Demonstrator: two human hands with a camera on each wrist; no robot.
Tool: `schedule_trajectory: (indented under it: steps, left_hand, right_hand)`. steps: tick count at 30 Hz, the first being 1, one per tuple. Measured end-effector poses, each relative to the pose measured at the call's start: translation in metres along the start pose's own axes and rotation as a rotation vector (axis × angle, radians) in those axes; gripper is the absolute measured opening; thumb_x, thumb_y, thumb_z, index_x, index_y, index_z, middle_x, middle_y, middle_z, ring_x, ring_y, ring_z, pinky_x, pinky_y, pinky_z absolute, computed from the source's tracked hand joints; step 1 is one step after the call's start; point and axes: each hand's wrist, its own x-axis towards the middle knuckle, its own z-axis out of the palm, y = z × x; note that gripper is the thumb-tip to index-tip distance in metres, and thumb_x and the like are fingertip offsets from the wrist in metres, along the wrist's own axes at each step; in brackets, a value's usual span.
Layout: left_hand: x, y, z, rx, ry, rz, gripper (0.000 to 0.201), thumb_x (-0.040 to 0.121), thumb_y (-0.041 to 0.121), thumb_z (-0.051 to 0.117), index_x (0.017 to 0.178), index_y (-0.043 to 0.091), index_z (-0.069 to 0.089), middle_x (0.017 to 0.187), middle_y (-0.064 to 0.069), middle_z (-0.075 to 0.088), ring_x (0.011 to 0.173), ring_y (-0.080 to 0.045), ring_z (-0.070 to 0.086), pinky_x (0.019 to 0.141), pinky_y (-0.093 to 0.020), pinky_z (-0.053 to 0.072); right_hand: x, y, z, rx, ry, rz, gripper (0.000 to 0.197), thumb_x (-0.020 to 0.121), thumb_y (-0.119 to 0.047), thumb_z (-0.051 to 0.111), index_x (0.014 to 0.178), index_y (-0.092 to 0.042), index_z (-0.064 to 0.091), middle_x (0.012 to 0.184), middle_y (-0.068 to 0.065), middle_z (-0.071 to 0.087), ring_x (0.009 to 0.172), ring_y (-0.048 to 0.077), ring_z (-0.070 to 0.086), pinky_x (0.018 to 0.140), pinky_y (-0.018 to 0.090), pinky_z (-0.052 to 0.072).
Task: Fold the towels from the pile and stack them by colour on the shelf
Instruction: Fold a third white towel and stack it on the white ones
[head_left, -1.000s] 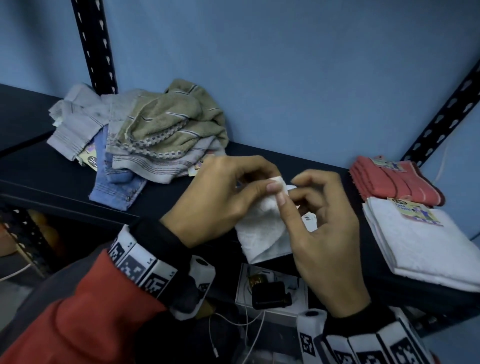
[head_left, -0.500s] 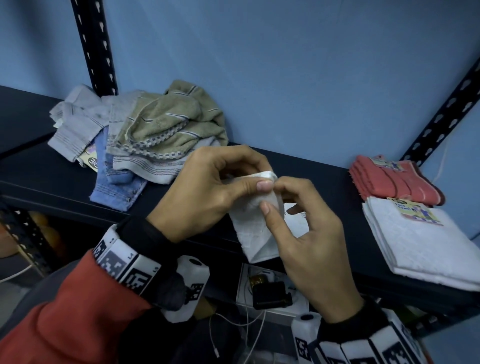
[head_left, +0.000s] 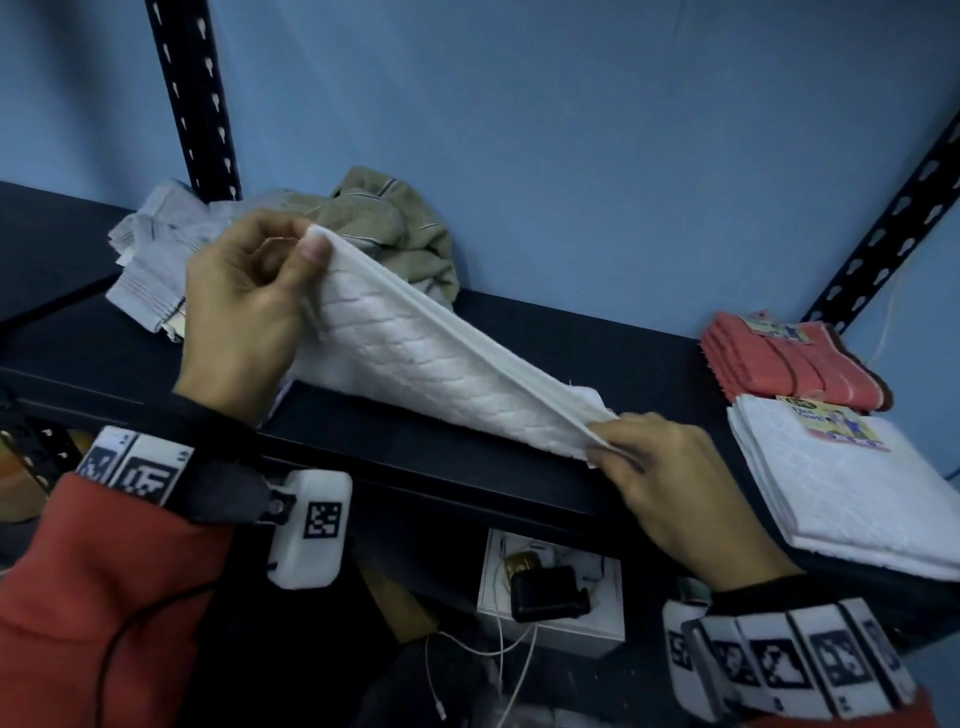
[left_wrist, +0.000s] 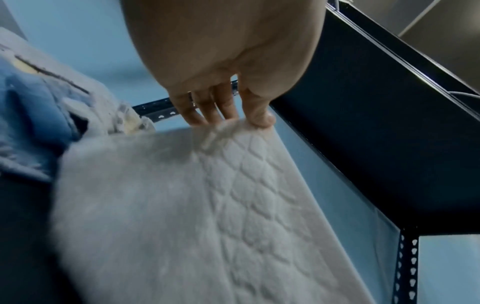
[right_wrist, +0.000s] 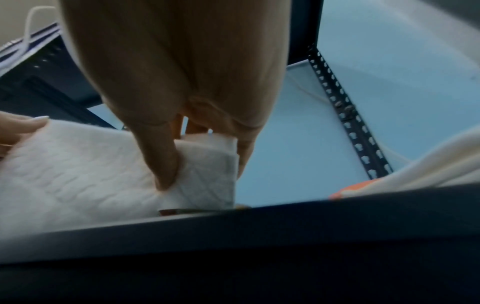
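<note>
A white quilted towel (head_left: 447, 364) is stretched taut over the dark shelf (head_left: 597, 353), doubled along its top edge. My left hand (head_left: 306, 247) pinches its upper left corner, raised in front of the pile. My right hand (head_left: 602, 447) pinches the lower right corner near the shelf's front edge. The left wrist view has the towel (left_wrist: 182, 216) hanging below the fingertips (left_wrist: 257, 119); in the right wrist view the thumb (right_wrist: 166, 164) presses on the towel corner (right_wrist: 207, 174). The unfolded pile (head_left: 363, 228) of grey, beige and blue towels lies at the back left.
Folded red towels (head_left: 789, 364) and a folded white stack (head_left: 857, 483) with a label sit at the shelf's right end. Perforated black uprights (head_left: 192, 93) stand at the back left and right. A white box (head_left: 550, 587) with cables lies below the shelf.
The hands, which pinched the towel close together, have pulled apart: the left went up and left, the right down and right. The towel is now spread out taut.
</note>
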Motion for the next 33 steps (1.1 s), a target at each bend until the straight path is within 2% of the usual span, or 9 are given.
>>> schedule_trajectory:
  steps: [3,5,8,12,15,20,24,28,33]
  left_hand:
    - [0.003,-0.005,-0.004,0.244,0.016,0.010,0.012,0.096,0.023,0.067,0.086,0.028,0.065,0.070,0.011,0.060,0.066,-0.004,0.052,0.068,-0.028,0.047]
    - [0.002,-0.007,0.001,0.386,0.025,0.015,0.007,0.097,0.029,0.065,0.090,0.025,0.064,0.069,0.000,0.058,0.065,-0.018,0.053,0.066,-0.036,0.046]
    - [0.002,-0.006,0.022,0.454,-0.031,-0.009,0.012,0.101,0.027,0.058,0.095,0.018,0.061,0.069,0.000,0.060,0.068,-0.026,0.058,0.061,-0.030,0.038]
    - [0.016,0.001,0.058,0.000,-0.221,-0.264,0.016,0.109,0.017,0.043,0.097,0.009,0.050,0.084,-0.019,0.074,0.068,-0.032,0.075,0.042,-0.028,0.047]
    - [0.034,0.009,0.080,-0.222,-0.223,-0.335,0.016,0.107,0.014,0.047,0.093,0.012,0.052,0.104,-0.024,0.072,0.092,-0.030,0.076,0.060,-0.036,0.062]
    - [0.046,0.001,0.099,-0.271,-0.161,-0.407,0.014,0.097,0.006,0.047,0.084,0.003,0.053,0.084,-0.023,0.072,0.080,-0.037,0.076,0.066,-0.040,0.062]
    - [0.033,-0.019,0.081,-0.167,-0.149,-0.574,0.019,0.095,0.013,0.058,0.078,0.004,0.060,0.077,-0.012,0.065,0.056,-0.021,0.068,0.050,-0.031,0.059]
    - [0.020,-0.028,0.059,0.199,-0.386,-0.636,0.017,0.090,0.007,0.072,0.087,-0.007,0.064,0.077,-0.022,0.068,0.039,-0.012,0.062,0.036,-0.018,0.047]
    - [0.019,-0.032,0.051,0.227,-0.551,-0.699,0.018,0.088,-0.013,0.067,0.099,-0.006,0.055,0.078,-0.027,0.063,0.049,-0.027,0.070,0.049,-0.030,0.061]
  right_hand:
    - [-0.002,0.009,-0.014,0.027,0.038,0.043,0.016,0.088,-0.005,0.071,0.093,-0.020,0.071,0.074,-0.004,0.066,0.066,0.009,0.057,0.064,0.024,0.041]
    - [-0.002,0.014,-0.022,-0.009,0.072,0.080,0.019,0.089,-0.003,0.067,0.092,-0.021,0.061,0.062,-0.004,0.054,0.056,0.009,0.048,0.059,0.032,0.038]
    - [-0.002,0.020,-0.035,-0.076,0.126,0.109,0.018,0.094,-0.006,0.062,0.094,-0.022,0.054,0.060,0.000,0.053,0.058,0.026,0.052,0.058,0.046,0.046]
    - [0.002,0.029,-0.051,-0.104,0.173,0.182,0.016,0.098,-0.009,0.053,0.099,-0.024,0.047,0.064,0.008,0.056,0.061,0.035,0.050,0.058,0.047,0.043]
    - [0.008,0.035,-0.058,-0.178,0.255,0.210,0.026,0.092,0.004,0.053,0.098,-0.021,0.048,0.068,0.012,0.054,0.062,0.035,0.043,0.055,0.041,0.033]
    - [0.008,0.043,-0.062,-0.311,0.393,0.166,0.017,0.082,0.010,0.064,0.089,-0.006,0.060,0.063,0.018,0.058,0.058,0.039,0.049,0.055,0.046,0.045]
    - [-0.002,0.038,-0.059,-0.405,0.231,0.146,0.018,0.079,0.008,0.070,0.079,-0.007,0.060,0.059,0.010,0.056,0.054,0.034,0.051,0.052,0.038,0.041]
    - [-0.013,0.028,-0.041,-0.372,-0.154,0.283,0.031,0.085,0.006,0.056,0.094,-0.021,0.043,0.057,0.000,0.044,0.052,0.024,0.046,0.055,0.046,0.046]
    - [-0.027,0.028,-0.040,-0.303,-0.188,0.367,0.054,0.091,0.000,0.050,0.127,-0.040,0.038,0.082,0.009,0.067,0.071,0.034,0.058,0.068,0.049,0.052]
